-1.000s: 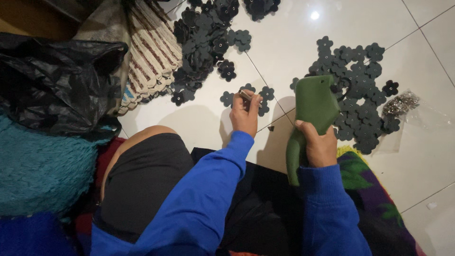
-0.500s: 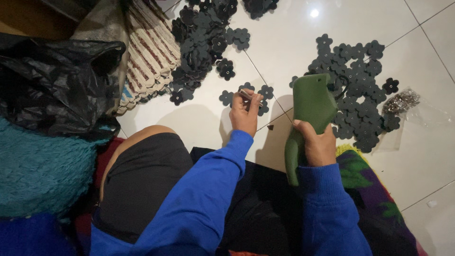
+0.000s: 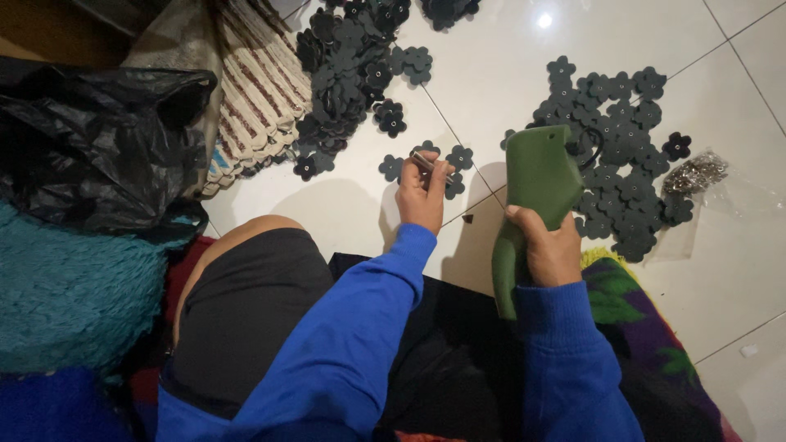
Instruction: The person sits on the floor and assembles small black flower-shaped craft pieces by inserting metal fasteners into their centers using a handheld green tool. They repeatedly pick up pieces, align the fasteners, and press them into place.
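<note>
My left hand [image 3: 422, 196] pinched a small metal punch [image 3: 429, 164] over the loose flowers [image 3: 458, 157] on the floor [image 3: 491, 74]. Right hand [image 3: 550, 250] was clamped on the green tool [image 3: 532, 192]. Punch looked easy to fumble; it'd vanish among the flower pile [image 3: 618, 176].

floor [image 3: 524, 74] – white glossy tiles | dark flower cutouts [image 3: 614, 172] in piles | rivet bag [image 3: 696, 172] | black plastic bag [image 3: 90, 147] – left
</note>
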`<action>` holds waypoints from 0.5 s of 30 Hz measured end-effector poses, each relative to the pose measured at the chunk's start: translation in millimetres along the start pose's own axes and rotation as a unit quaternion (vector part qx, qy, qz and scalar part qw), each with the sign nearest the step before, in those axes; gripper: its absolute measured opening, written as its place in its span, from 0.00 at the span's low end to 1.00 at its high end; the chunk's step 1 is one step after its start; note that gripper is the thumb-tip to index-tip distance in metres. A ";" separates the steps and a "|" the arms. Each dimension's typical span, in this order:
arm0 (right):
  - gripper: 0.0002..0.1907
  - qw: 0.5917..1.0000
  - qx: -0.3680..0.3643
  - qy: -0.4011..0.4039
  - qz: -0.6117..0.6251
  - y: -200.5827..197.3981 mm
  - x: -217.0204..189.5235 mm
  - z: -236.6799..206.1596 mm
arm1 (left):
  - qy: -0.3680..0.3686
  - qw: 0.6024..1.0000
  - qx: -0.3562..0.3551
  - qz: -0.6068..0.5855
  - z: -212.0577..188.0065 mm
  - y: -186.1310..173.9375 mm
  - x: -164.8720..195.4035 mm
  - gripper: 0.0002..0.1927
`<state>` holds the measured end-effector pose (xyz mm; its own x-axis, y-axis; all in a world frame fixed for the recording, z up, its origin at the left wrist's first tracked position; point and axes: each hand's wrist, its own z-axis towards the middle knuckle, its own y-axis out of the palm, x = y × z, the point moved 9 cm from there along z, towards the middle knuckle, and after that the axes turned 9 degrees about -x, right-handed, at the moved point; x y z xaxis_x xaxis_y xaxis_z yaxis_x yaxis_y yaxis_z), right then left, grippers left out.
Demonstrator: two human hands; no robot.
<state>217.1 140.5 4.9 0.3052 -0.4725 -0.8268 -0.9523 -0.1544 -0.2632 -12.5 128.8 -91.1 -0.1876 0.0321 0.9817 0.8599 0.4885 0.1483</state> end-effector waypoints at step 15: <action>0.27 1.000 -0.001 -0.019 -0.019 1.0 -4.4 -1.3 | 0.003 1.000 -0.017 0.002 -1.2 0.7 0.5 0.11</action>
<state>214.8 141.4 8.9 0.3401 -0.4335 -0.8345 -0.9402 -0.1736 -0.2930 -11.5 128.1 -90.4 -0.1807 0.0284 0.9831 0.8759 0.4593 0.1477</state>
